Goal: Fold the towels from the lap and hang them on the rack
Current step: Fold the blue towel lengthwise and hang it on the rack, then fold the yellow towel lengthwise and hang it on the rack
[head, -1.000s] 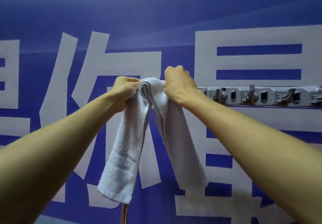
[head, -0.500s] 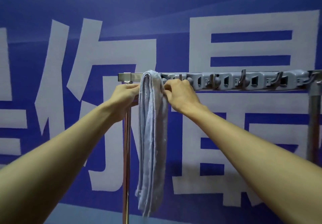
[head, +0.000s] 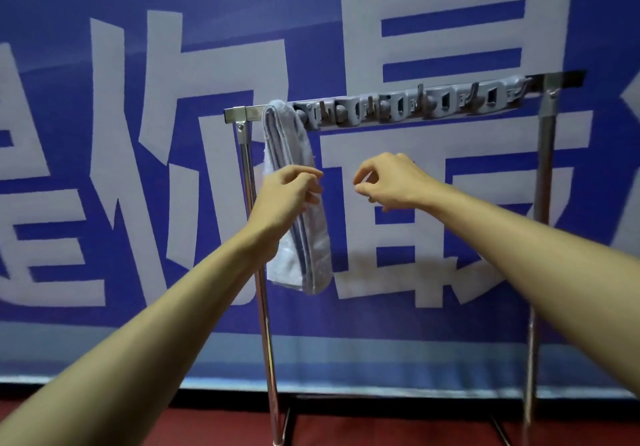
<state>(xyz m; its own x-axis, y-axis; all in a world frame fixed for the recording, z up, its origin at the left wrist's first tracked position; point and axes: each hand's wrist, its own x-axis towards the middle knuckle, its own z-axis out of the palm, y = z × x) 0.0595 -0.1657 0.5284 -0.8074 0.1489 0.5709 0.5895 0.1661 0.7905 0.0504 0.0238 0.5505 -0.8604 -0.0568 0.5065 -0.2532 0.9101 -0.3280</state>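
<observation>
1. Blue banner (head: pixel 104 12) behind carries big white characters; "你" is readable and "最" is partly hidden by the rack (head: pixel 242 113).
2. Folded towel (head: pixel 313 248) is draped over the left end of the rack's top bar, long axis vertical, ends pointing down, just beside the grey hook strip (head: pixel 408 106).
3. Left hand (head: pixel 287 192) is in front of the towel's middle, fingers curled; cannot tell if it is pinching it.
4. Right hand (head: pixel 391 182) is to the right of the towel, apart from it, fingers loosely curled and holding nothing.

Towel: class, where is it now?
Head view: the towel hangs over the left end of the rack bar, beside the grey hook strip, behind the left hand.
</observation>
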